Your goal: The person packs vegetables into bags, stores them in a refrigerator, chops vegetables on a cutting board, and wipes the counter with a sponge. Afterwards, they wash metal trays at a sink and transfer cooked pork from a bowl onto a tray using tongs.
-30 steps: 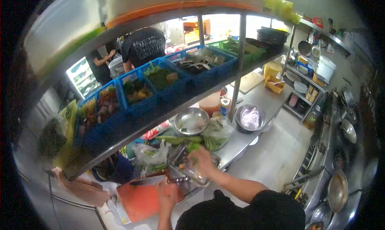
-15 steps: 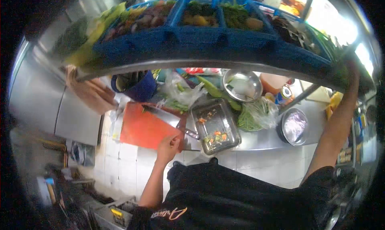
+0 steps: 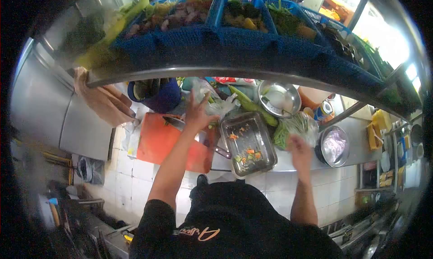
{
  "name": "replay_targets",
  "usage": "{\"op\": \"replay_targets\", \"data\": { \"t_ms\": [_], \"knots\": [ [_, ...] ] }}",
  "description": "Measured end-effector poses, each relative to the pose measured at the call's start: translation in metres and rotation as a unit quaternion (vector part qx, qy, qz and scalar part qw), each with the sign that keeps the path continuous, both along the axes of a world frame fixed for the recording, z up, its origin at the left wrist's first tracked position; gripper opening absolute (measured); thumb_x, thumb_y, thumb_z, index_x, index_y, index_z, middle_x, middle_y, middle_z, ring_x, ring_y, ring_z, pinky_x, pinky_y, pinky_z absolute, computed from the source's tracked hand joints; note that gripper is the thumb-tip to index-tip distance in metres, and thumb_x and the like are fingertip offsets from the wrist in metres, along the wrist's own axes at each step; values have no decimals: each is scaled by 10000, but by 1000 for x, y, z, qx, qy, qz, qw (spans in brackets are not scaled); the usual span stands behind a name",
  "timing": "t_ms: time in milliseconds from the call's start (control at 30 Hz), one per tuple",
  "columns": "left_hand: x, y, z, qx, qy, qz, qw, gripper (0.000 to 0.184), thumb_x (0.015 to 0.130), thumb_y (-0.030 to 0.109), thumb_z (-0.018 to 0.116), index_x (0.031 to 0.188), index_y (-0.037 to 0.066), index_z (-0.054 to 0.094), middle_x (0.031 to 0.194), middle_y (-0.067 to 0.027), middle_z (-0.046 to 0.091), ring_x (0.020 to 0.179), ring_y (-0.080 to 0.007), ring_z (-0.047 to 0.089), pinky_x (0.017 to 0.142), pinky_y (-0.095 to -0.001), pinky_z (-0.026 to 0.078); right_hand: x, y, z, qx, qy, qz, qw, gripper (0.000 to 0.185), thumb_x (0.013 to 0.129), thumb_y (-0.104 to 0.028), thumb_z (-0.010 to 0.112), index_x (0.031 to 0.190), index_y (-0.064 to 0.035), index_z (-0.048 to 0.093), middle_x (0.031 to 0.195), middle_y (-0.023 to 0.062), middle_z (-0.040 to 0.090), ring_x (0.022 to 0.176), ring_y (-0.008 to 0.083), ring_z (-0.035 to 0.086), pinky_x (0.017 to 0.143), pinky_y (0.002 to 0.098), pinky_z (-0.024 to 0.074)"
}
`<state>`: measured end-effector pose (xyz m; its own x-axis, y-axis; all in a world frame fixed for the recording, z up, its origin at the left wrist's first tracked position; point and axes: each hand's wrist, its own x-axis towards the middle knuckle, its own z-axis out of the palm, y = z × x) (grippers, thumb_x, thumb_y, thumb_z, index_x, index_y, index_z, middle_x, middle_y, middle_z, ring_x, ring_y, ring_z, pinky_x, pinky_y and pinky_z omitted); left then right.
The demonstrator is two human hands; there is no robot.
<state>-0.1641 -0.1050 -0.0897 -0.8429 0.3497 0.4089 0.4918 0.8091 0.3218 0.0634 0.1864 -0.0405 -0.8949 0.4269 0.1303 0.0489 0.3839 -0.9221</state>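
My left hand [image 3: 198,114] is over the far right part of the orange cutting board [image 3: 160,141], fingers spread. They reach to a clear plastic bag [image 3: 223,106] with greens inside; I cannot tell whether they touch it. Below the hand lies a knife [image 3: 221,151], its blade partly hidden and its handle by the glass dish [image 3: 272,157]. Diced orange and green vegetable bits lie in the dish. My right hand [image 3: 299,146] is in front of a bag of green beans [image 3: 282,133]. Motion blurs its fingers, and nothing shows in them.
Blue baskets [image 3: 243,35] of vegetables fill the shelf above, whose metal edge [image 3: 189,71] crosses the view. Behind the dish are a long green vegetable [image 3: 252,106] and a steel bowl [image 3: 295,106]. Another metal bowl [image 3: 334,146] stands right. A blue container [image 3: 169,96] stands at the back left.
My left hand has moved from the board's near edge, by the knife handle, forward to the plastic bag, and its fingers have spread. My right hand has come down from the shelf's right end.
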Motion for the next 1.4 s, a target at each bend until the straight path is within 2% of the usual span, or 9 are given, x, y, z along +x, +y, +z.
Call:
{"op": "replay_targets", "data": {
  "t_ms": [267,400,567,700,833,967,1133,1233,1400],
  "knots": [
    [-71,13,-43,156,-43,-89,983,235,678,266,654,775,52,632,700,-168,618,705,-340,615,658,-430,483,29,-58,-47,-72,-56,-4,996,196,828,-115,576,991,-7,588,747,48,586,681,94,530,627,233,436],
    [-93,-10,-1,340,-81,-99,932,213,732,238,625,791,34,625,741,-160,624,691,-349,591,628,-425,457,30,-77,-30,-105,-74,-1,992,345,799,-152,621,1103,-14,532,890,81,602,767,124,555,690,251,451],
    [-17,-3,119,144,70,-225,961,178,740,187,620,835,39,603,828,-141,609,802,-316,579,696,-399,441,-20,-109,-22,-7,31,59,998,789,691,-258,730,1321,-34,310,1260,150,422,1142,214,439,947,356,371],
    [47,27,133,123,-43,-372,919,213,722,184,624,869,36,583,900,-128,585,861,-309,560,752,-376,434,-103,-129,-57,314,100,43,943,711,721,-282,673,1290,-17,338,1284,171,400,1168,276,409,999,377,305],
    [75,15,139,196,-40,-414,888,250,711,188,640,886,24,574,914,-128,591,852,-277,572,765,-365,447,-97,-120,-90,269,52,46,961,585,765,-283,610,1238,-4,409,1274,185,413,1160,313,412,1013,386,277],
    [-23,-24,59,217,-161,-166,949,415,682,249,661,1043,70,564,990,-135,588,921,-282,564,839,-387,431,-31,-91,-79,497,-109,-27,860,401,841,-215,507,1180,-3,477,1272,170,419,1178,312,393,1037,375,236],
    [-48,-25,-56,-92,-24,-238,967,538,638,275,692,1120,91,542,1061,-142,566,979,-314,539,864,-407,431,32,-55,-83,169,-276,-29,946,460,855,-88,461,1300,-46,352,1333,162,369,1218,277,369,1009,350,294],
    [-58,-15,-65,-48,-168,-221,959,590,607,271,711,1134,79,529,1045,-183,560,977,-334,534,864,-403,428,62,-38,-120,-88,-70,-116,987,438,853,-74,476,1276,-48,366,1264,130,435,1131,260,444,957,360,356],
    [-72,-12,-56,-119,-232,-120,958,566,610,228,707,1102,21,517,1011,-203,571,946,-347,545,813,-424,439,81,-36,-68,-555,169,-247,776,284,830,-88,571,1105,-36,519,1034,95,574,921,216,579,800,368,489]
  ]
}}
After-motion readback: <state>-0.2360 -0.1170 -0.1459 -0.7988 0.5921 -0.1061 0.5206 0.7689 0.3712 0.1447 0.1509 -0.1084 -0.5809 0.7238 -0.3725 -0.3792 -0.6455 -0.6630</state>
